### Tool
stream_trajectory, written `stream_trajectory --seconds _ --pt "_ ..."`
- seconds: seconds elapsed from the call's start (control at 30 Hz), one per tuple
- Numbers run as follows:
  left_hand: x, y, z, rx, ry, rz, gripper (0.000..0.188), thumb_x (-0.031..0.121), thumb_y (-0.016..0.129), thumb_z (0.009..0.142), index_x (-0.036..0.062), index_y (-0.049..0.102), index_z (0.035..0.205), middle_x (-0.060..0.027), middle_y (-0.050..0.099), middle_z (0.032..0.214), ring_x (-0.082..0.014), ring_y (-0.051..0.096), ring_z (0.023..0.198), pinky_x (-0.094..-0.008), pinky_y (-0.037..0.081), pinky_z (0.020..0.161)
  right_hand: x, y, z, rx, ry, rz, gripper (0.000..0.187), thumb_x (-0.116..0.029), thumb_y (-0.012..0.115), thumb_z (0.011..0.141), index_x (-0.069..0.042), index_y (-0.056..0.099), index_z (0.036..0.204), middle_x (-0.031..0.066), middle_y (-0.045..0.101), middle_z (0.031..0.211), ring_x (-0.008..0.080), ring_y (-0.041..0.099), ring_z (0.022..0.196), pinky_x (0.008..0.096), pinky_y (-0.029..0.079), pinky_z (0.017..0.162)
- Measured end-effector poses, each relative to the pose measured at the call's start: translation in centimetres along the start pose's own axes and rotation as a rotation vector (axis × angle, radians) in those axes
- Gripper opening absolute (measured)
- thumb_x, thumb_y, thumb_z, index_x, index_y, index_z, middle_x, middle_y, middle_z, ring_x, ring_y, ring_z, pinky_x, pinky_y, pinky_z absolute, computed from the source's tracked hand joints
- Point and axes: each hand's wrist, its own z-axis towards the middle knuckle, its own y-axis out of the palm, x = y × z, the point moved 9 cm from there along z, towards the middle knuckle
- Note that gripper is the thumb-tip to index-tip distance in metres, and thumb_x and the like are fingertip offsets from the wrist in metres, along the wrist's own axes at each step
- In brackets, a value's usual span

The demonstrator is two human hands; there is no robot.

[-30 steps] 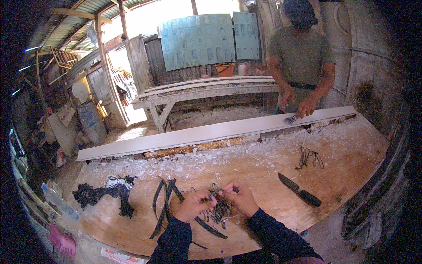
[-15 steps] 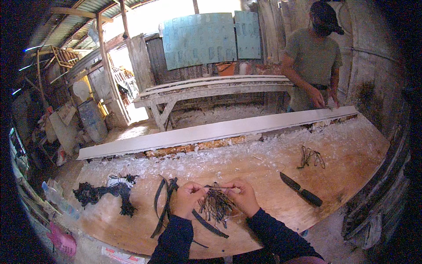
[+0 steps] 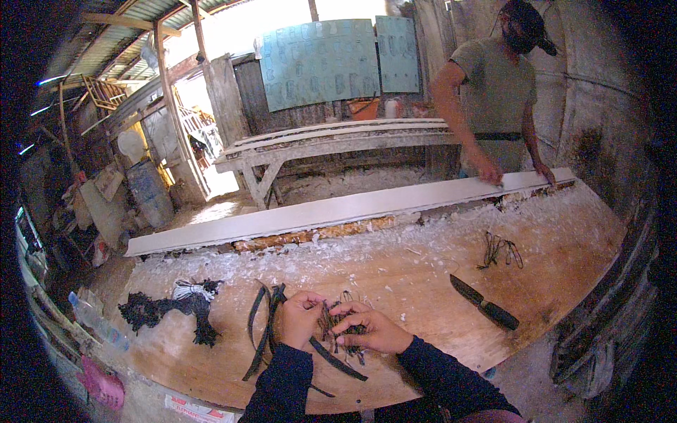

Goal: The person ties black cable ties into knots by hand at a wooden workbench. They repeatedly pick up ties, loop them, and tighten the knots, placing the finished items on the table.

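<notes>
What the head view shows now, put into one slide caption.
Left hand and right hand at dark cords, with black strips and a knife on the wooden tabletop.

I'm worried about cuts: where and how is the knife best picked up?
Probably the right hand should close over the black handle from the near right side: the knife lies with its handle nearer and to the right, its blade pointing away to the left.

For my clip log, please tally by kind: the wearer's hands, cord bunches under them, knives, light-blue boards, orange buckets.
Hands (left hand, right hand): 2
Cord bunch: 1
Knife: 1
Light-blue boards: 2
Orange bucket: 1
Total: 7
</notes>
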Motion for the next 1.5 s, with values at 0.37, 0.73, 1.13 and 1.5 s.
stream_trajectory --seconds 0.37,0.73,1.13,1.5 --pt "1.1 1.5 -0.6 -0.127 0.012 0.103 0.010 -0.003 0.054 0.075 0.0002 0.060 0.082 -0.0082 0.063 0.078 -0.0158 0.061 0.072 -0.0256 0.048 0.065 -0.4 -0.1 0.1 0.014 -0.008 -0.040 0.014 -0.016 0.072 0.069 -0.007 0.062 0.075 0.0051 0.053 0.100 0.0200 0.047 0.103 0.0316 0.033 0.090" --pt "-0.6 4.2 -1.4 -0.515 -0.115 -0.232 0.005 0.008 0.058 0.081 0.0047 0.055 0.082 -0.0025 0.058 0.079 -0.0126 0.056 0.073 -0.0252 0.047 0.066 1.3 -3.3 -0.6 0.360 0.080 -0.053 0.011 -0.008 0.066 0.074 -0.005 0.056 0.073 -0.0005 0.055 0.072 0.0085 0.050 0.071 0.0234 0.040 0.067" --pt "2.1 6.8 -3.9 -0.719 -0.009 -0.277 0.016 0.012 0.062 0.080 0.0041 0.049 0.073 0.0012 0.045 0.072 -0.0075 0.050 0.067 -0.0220 0.042 0.060 0.2 -6.1 -1.9 0.713 0.014 -0.327 0.017 -0.006 0.057 0.079 -0.005 0.058 0.097 0.0038 0.053 0.079 0.0117 0.049 0.071 0.0243 0.041 0.065" --pt "1.6 1.5 -0.7 -0.077 0.031 0.082 0.011 0.002 0.063 0.073 0.0021 0.053 0.070 0.0002 0.052 0.064 -0.0062 0.050 0.058 -0.0197 0.041 0.053 -0.1 -5.7 -1.2 0.624 -0.004 -0.457 0.013 -0.005 0.060 0.075 -0.006 0.064 0.088 0.0069 0.055 0.076 0.0181 0.053 0.075 0.0272 0.042 0.067"
